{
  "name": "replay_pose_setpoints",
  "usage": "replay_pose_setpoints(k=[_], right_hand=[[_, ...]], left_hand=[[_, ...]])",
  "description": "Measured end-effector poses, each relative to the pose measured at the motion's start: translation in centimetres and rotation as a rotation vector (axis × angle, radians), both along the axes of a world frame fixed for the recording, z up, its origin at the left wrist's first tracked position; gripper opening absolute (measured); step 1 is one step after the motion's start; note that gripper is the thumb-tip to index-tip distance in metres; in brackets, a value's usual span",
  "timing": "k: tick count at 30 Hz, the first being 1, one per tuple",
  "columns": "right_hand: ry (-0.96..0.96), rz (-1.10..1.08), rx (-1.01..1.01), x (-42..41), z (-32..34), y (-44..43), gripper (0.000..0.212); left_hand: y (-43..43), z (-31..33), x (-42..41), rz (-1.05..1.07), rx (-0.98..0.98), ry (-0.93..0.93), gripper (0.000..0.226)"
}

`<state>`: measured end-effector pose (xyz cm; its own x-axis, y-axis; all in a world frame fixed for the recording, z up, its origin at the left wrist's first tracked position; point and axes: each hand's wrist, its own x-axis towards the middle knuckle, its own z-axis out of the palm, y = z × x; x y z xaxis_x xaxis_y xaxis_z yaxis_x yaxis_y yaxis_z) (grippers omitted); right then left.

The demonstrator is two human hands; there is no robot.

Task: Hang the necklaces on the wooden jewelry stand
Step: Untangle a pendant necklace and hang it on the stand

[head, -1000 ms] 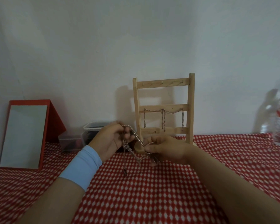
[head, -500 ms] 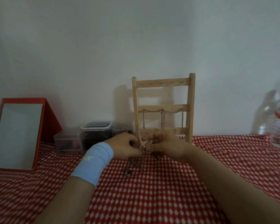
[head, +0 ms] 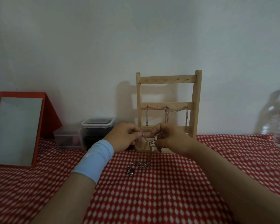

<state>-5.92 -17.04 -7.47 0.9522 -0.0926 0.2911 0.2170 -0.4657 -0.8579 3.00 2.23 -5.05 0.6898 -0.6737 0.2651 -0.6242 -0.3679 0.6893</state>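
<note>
Two hands have drawn together over the last second and now nearly touch, just in front of the wooden jewelry stand. Nearest, well in front of the stand, the necklace trails slack links and a round metal pendant onto the red-and-white checked tablecloth. Closer to the stand's base, the left hand and right hand each pinch the thin silver chain, probably working its clasp before hanging it. Fine hung chains already drape from the stand's middle rail, and its top pegs are bare.

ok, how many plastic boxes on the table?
2: a small clear box beside the mirror, a bigger lidded box right of it. The left hand may hide more.
</note>
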Motion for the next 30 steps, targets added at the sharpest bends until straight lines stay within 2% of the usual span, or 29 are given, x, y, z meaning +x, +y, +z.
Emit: replay_pose_setpoints(k=[5, 8, 12, 17, 19, 22, 26, 30], right_hand=[[-0.027, 0.026, 0.082, -0.1, 0.1, 0.0, 0.029], [-0.048, 0.06, 0.144, -0.2, 0.4, 0.3, 0.035], [-0.052, 0.042, 0.132, -0.3, 0.4, 0.2, 0.036], [-0.042, -0.098, -0.028, -0.1, 0.5, 0.4, 0.036], [-0.022, -0.128, -0.109, -0.2, 0.6, 0.7, 0.035], [0.002, -0.163, -0.199, -0.3, 0.7, 0.9, 0.022], [-0.014, -0.204, -0.228, -0.4, 0.9, 1.1, 0.017], [-0.056, -0.248, -0.101, -0.4, 1.0, 1.3, 0.01]], left_hand=[[-0.1, -0.3, 0.0, -0.047, 0.03, 0.073, 0.007], [-0.9, -1.2, -0.4, -0.073, 0.055, 0.072, 0.029], [-0.8, -1.3, -0.4, -0.083, 0.003, 0.09, 0.03], [-0.7, -1.1, -0.2, -0.023, 0.031, -0.038, 0.008], [-0.8, -1.3, -0.1, -0.033, 0.021, -0.044, 0.007], [-0.8, -1.6, 0.1, -0.035, -0.007, -0.03, 0.009], [-1.1, -1.9, 0.0, -0.006, -0.043, 0.069, 0.011], [-2.0, -2.0, -0.5, -0.002, -0.175, 0.355, 0.012]])
